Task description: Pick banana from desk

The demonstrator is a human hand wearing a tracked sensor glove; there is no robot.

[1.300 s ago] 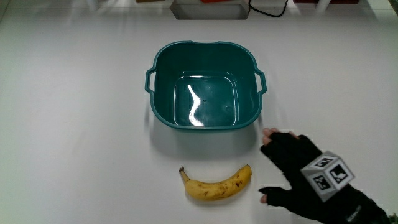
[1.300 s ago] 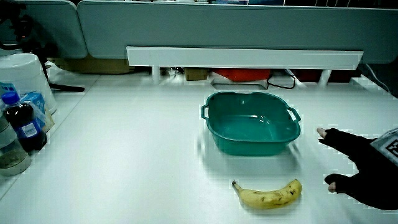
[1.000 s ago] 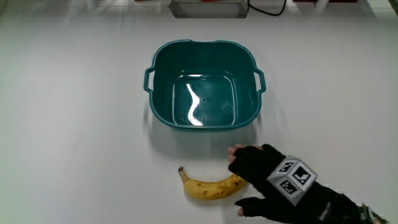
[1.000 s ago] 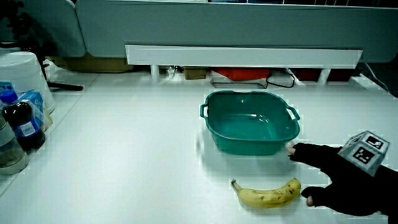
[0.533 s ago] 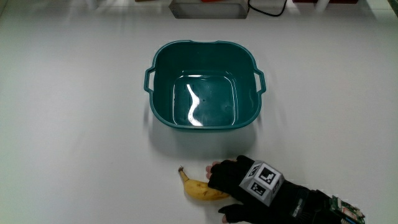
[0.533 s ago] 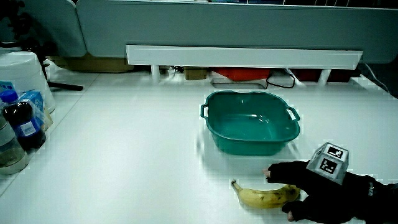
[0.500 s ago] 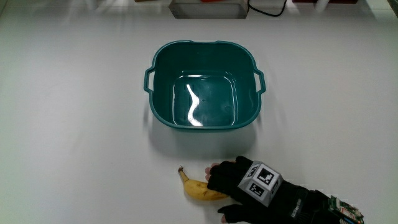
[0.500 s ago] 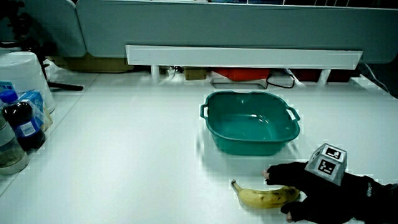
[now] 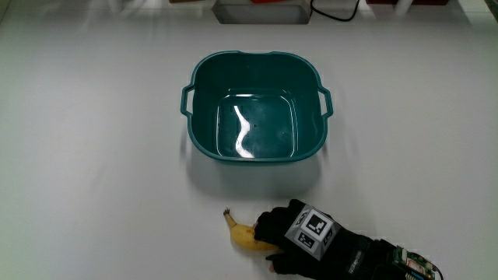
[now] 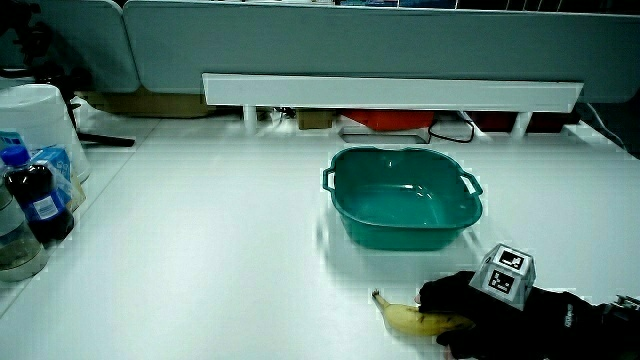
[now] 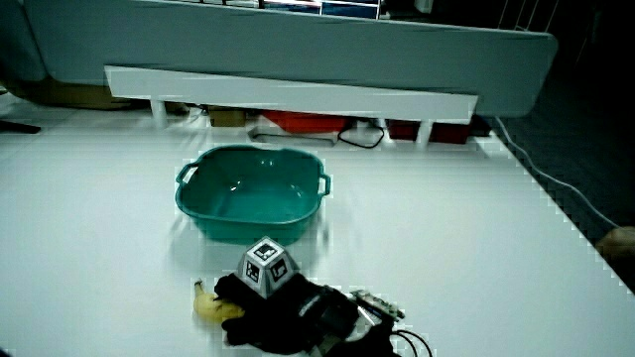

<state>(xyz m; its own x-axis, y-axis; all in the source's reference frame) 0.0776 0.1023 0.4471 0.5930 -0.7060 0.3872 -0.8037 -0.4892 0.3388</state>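
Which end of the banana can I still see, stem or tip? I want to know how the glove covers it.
The stem end: the thin stalk of the banana pokes out beside the hand, which covers the tip end.

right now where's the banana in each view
Main view: banana on the table, stem end showing, the rest under the hand.
Side view: banana, same.
Side view: banana, same.
Shared landmark: the teal basin, farther from the person than the banana.

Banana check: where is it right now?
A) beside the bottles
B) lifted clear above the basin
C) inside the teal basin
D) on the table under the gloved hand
D: the banana lies on the table, the hand covering most of it, nearer the person than the basin.
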